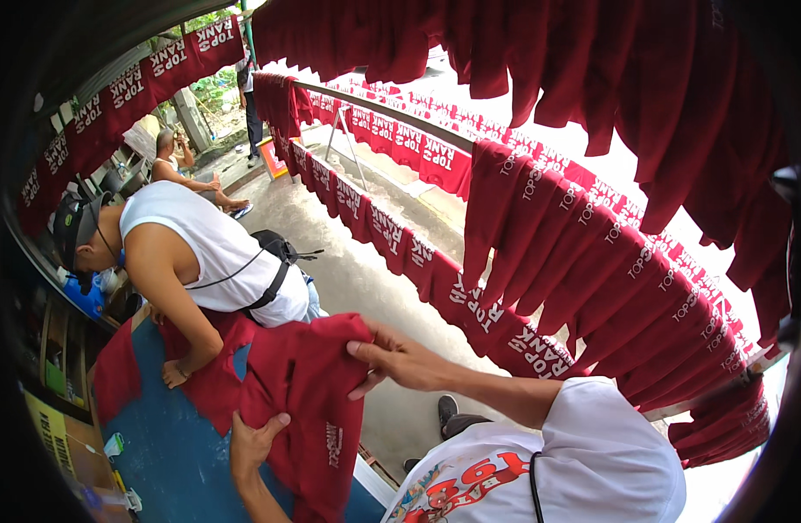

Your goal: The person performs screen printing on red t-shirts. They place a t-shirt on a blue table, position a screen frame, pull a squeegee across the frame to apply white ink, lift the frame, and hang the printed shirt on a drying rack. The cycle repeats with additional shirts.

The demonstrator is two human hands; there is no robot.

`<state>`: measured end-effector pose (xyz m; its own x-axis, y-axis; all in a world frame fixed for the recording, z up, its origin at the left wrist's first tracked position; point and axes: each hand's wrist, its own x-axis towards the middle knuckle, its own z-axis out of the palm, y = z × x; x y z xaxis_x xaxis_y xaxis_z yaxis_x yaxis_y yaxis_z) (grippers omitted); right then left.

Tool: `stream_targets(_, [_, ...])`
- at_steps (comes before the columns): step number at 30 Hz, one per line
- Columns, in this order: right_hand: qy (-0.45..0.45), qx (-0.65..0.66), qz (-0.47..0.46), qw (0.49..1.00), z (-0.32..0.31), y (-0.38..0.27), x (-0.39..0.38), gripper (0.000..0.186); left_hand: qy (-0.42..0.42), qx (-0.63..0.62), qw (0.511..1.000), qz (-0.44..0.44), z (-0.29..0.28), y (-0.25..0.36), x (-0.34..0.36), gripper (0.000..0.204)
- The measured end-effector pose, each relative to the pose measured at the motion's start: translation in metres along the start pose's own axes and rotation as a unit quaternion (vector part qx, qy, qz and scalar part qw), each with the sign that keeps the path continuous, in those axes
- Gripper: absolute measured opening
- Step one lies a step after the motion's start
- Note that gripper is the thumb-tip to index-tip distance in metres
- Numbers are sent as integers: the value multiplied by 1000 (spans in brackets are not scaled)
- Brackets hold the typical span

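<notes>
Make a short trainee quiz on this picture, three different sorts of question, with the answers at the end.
1. What holds the red cloth near its upper right corner, as seen in the picture?
A) the person's left hand
B) the person's right hand
C) neither hand

2. True or false: the co-worker beside the blue table wears a dark cap.

3. Fill in the blank: the hanging red cloths at the right carry ___ lettering.

Key: 1. B; 2. True; 3. white

R fingers (371, 353) pinched, L fingers (273, 425) unclr
</notes>
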<state>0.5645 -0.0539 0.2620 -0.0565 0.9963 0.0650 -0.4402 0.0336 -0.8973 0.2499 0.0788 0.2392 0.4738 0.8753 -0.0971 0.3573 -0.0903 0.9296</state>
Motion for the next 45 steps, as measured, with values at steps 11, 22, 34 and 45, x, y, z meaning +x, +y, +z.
stream_targets(11, [132, -429, -176, 876, -79, -259, -28, 74, -134, -166, 937, 277, 173, 196, 218, 66])
stream_targets(22, [272, -584, -191, 741, -199, -383, 1, 52, -296, -207, 881, 306, 317, 321, 376, 56])
stream_targets(34, [416, -524, -32, 743, -410, -434, -21, 56, -401, -49, 874, 272, 507, 352, 513, 52])
stream_targets(45, [426, -531, 127, 721, -565, -402, 26, 57, 110, -133, 872, 458, 472, 263, 484, 56])
